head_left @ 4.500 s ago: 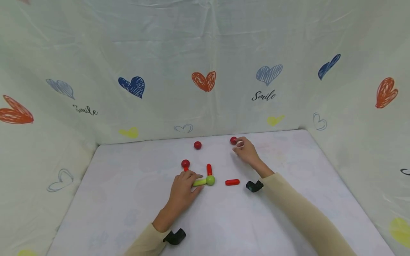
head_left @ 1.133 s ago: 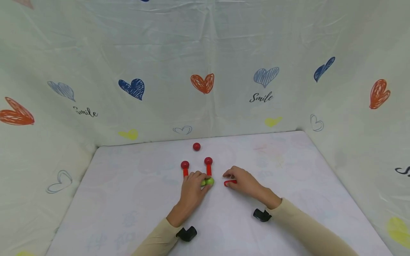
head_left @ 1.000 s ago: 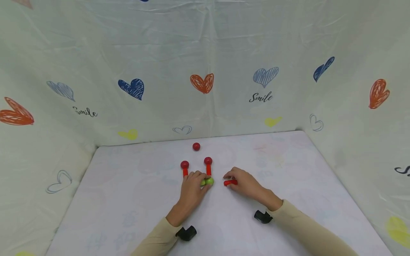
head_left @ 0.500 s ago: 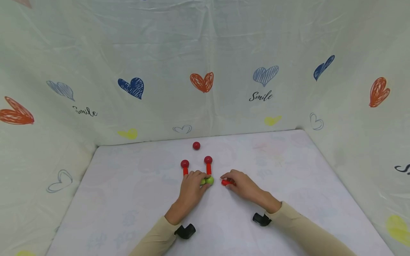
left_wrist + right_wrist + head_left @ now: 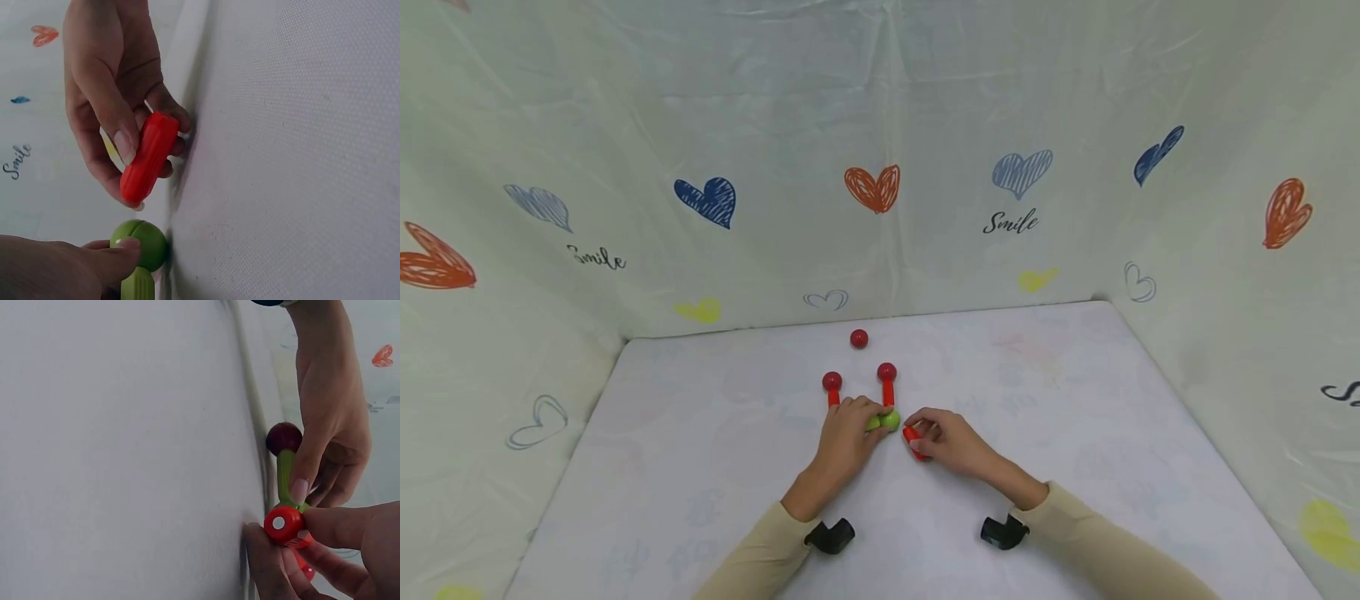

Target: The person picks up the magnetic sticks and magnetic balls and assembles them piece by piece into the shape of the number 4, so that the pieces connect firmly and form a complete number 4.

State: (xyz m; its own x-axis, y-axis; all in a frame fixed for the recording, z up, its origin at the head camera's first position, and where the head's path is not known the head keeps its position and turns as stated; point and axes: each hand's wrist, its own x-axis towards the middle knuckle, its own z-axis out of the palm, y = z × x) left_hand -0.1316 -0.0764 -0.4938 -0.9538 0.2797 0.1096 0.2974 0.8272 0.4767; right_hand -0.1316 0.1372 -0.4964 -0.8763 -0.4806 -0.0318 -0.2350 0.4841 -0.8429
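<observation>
My left hand (image 5: pixel 838 446) pinches a green ball (image 5: pixel 891 420) joined to a light green rod (image 5: pixel 137 284), mostly covered by the hand in the head view. Between the thumb and fingers of my right hand (image 5: pixel 958 446) is a short red rod (image 5: pixel 914 443), tilted, just right of the green ball and apart from it in the left wrist view. A round white spot marks the rod's end (image 5: pixel 279 523). Behind the green ball stretches another red rod (image 5: pixel 888 394), tipped by a dark red ball (image 5: pixel 887 372). A similar red rod (image 5: pixel 833 400) and ball (image 5: pixel 832 381) extend beyond my left hand.
A loose dark red ball (image 5: pixel 859 338) lies near the back edge of the white-covered table (image 5: pixel 700 467). A pale curtain printed with hearts (image 5: pixel 872 189) hangs around the table's back and sides. Black wrist cameras (image 5: pixel 831 536) sit at both cuffs.
The right hand's far red ball now tips the right-hand red rod. That hand has since picked up the loose red rod, turned it and brought it left; the left hand has shifted to the green ball.
</observation>
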